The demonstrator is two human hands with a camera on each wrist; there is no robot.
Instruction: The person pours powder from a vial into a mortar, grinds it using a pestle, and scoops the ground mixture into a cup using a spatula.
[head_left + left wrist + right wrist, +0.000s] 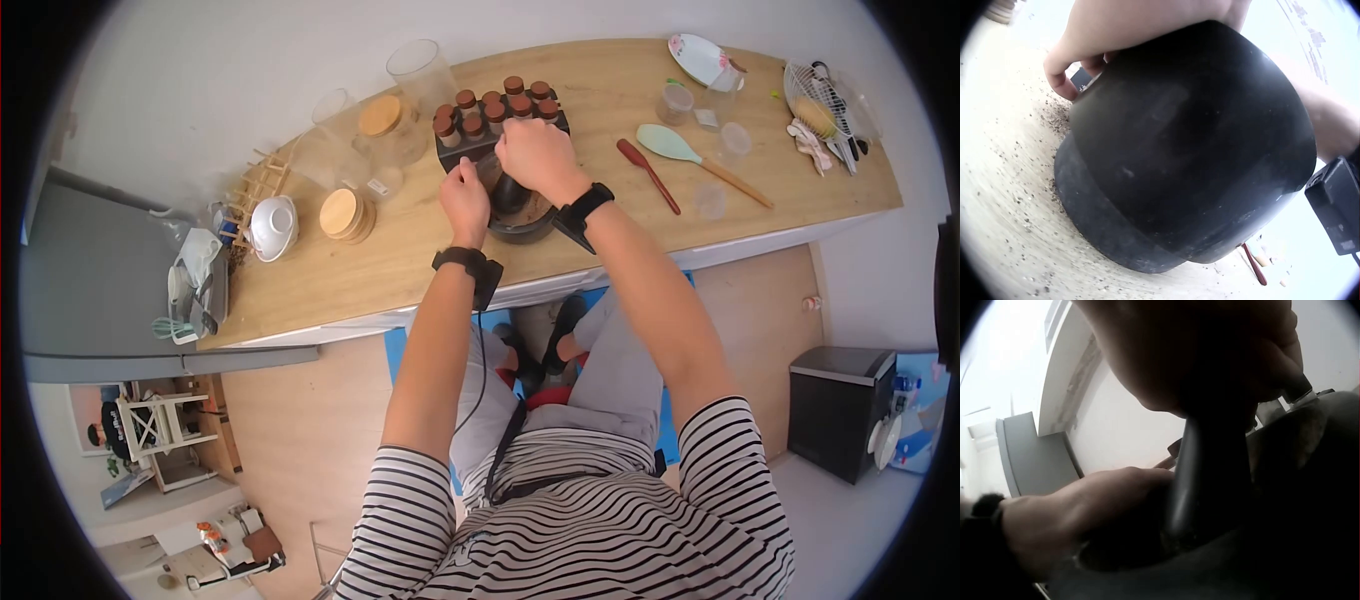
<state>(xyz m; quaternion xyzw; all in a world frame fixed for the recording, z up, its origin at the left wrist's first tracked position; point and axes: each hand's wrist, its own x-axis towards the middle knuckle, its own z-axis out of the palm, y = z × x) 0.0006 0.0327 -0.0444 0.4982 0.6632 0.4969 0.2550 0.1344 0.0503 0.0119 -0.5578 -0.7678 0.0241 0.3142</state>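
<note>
A dark stone mortar [522, 236] stands near the front edge of the wooden counter, with brown ground stuff [532, 212] inside. My left hand [466, 200] holds its left rim; in the left wrist view the fingers bend over the edge of the mortar [1191, 144]. From above, my right hand [540, 155] grips the top of a black pestle [510, 192], whose lower end is down in the bowl. The right wrist view shows the fist wrapped about the pestle [1210, 469], which leans slightly, with the left hand [1097, 500] beyond it.
Right behind the mortar is a black rack of brown-capped spice jars [495, 115]. Wooden-lidded jars [347, 215] and glass containers stand left. A red spatula [650, 178], a mint spoon [670, 143] and small plastic cups lie right. Crumbs [1016, 212] are scattered beside the mortar.
</note>
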